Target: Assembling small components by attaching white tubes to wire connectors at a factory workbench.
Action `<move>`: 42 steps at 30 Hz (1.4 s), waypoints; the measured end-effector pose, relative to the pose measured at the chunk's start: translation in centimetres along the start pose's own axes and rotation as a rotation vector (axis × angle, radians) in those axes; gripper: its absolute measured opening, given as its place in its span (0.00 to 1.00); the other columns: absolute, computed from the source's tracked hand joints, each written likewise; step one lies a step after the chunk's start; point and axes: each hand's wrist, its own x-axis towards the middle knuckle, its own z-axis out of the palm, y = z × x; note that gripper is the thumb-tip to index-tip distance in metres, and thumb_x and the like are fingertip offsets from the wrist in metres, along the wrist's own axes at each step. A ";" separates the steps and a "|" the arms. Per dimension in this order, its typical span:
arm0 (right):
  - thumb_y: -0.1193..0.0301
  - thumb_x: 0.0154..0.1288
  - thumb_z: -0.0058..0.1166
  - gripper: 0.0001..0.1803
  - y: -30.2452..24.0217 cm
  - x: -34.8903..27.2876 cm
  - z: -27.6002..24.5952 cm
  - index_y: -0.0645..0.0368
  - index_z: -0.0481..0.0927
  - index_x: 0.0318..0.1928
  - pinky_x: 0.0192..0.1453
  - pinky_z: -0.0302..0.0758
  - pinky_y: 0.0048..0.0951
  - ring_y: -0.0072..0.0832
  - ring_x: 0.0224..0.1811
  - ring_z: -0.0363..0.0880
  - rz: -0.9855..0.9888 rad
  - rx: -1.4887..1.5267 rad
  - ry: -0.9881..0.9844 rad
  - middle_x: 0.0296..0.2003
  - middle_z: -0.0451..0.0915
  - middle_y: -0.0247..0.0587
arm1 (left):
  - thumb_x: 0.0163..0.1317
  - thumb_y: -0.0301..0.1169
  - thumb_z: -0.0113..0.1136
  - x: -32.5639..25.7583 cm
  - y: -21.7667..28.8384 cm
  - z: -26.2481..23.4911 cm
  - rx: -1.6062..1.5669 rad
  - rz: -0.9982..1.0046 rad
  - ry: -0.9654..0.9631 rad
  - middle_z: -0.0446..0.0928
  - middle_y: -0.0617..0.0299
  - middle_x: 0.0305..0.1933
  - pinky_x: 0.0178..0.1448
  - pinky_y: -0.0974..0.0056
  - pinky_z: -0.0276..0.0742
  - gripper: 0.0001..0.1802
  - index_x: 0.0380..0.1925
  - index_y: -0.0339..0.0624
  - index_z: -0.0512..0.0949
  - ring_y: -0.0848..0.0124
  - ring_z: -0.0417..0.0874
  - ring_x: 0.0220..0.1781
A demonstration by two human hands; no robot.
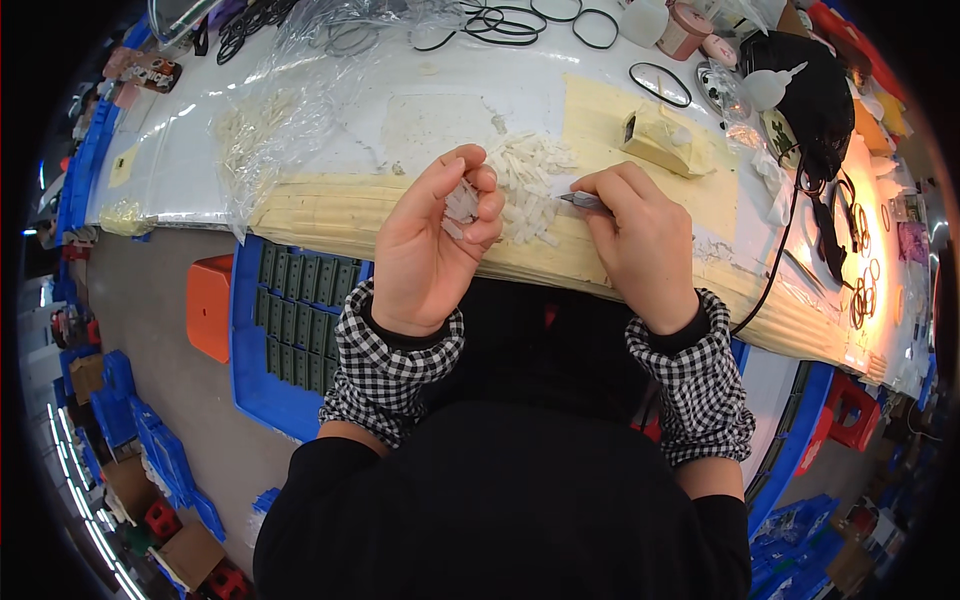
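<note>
Plainly, our left hand [428, 250] curls round white strips [460, 206]; our right hand [645, 235], four o'clock from the pile [528, 165], pinches a pointed tool [585, 201]; slack left fingers could spill strips.

That camera over there is the left one of a pair on the person's head, tipped steeply down over the black top [500, 490] and out across the table [480, 80]. The left hand [428, 240] and right hand [645, 240] sit close to it, mid-view. Its sweep is so wide that the table's near edge bows, and grey floor [160, 300] shows farther below, leftward.
</note>
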 end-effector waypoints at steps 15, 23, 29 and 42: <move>0.75 0.57 0.61 0.04 -2.6 0.3 -2.8 0.62 0.80 0.32 0.23 0.55 0.15 0.12 0.20 0.58 0.199 0.755 0.042 0.24 0.71 0.27 | 0.67 0.29 0.52 -0.2 -2.8 2.0 0.315 -0.096 -0.096 0.77 0.65 0.37 0.27 0.79 0.59 0.10 0.44 0.36 0.75 0.85 0.62 0.23; 0.65 0.53 0.66 0.13 -2.5 0.0 -3.3 0.59 0.77 0.32 0.19 0.61 0.21 0.19 0.20 0.68 -0.009 0.465 0.065 0.22 0.71 0.32 | 0.68 0.32 0.52 -0.2 -2.4 1.4 0.244 -0.154 -0.126 0.74 0.68 0.31 0.27 0.78 0.57 0.08 0.37 0.38 0.75 0.85 0.61 0.22; 0.50 0.53 0.60 0.23 -2.4 -0.5 -2.7 0.55 0.70 0.24 0.18 0.65 0.27 0.28 0.17 0.71 -0.148 0.109 0.052 0.18 0.70 0.32 | 0.68 0.33 0.51 0.2 -2.4 0.6 0.306 -0.170 -0.229 0.73 0.68 0.29 0.27 0.78 0.57 0.09 0.36 0.39 0.74 0.84 0.60 0.22; 0.48 0.54 0.57 0.24 -2.3 -0.7 -2.3 0.55 0.68 0.23 0.19 0.65 0.29 0.30 0.16 0.70 -0.110 0.095 0.024 0.16 0.68 0.33 | 0.68 0.31 0.52 0.2 -3.0 0.0 0.281 -0.149 -0.260 0.71 0.70 0.27 0.27 0.78 0.58 0.06 0.36 0.41 0.75 0.84 0.60 0.22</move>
